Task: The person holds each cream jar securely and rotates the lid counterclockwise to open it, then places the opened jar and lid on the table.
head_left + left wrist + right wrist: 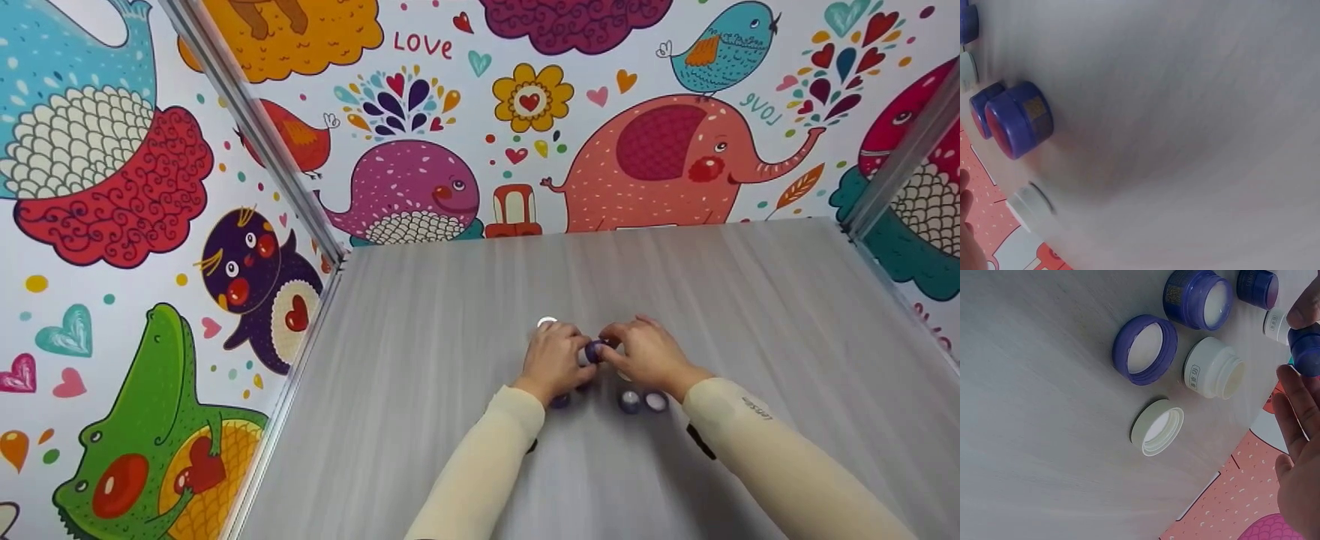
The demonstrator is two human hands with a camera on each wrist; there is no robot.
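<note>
My left hand (555,360) and right hand (649,352) meet over the table around a small dark blue jar (595,351). Curled fingers of the left hand grip its left side. From the other side the right thumb and fingers pinch it, as the right wrist view shows, with the blue jar (1305,351) at the frame's edge. Close below stand an opened blue jar (1216,306) with white inside and an opened white jar (1207,368). Their blue lid (1120,349) and white lid (1140,433) lie with the insides facing up.
Two blue jars (1030,121) stand side by side near the left hand. Farther off is a white round piece (1030,205), partly behind the left fingers in the head view. Printed panels (420,187) wall the grey table (420,315) at back and sides.
</note>
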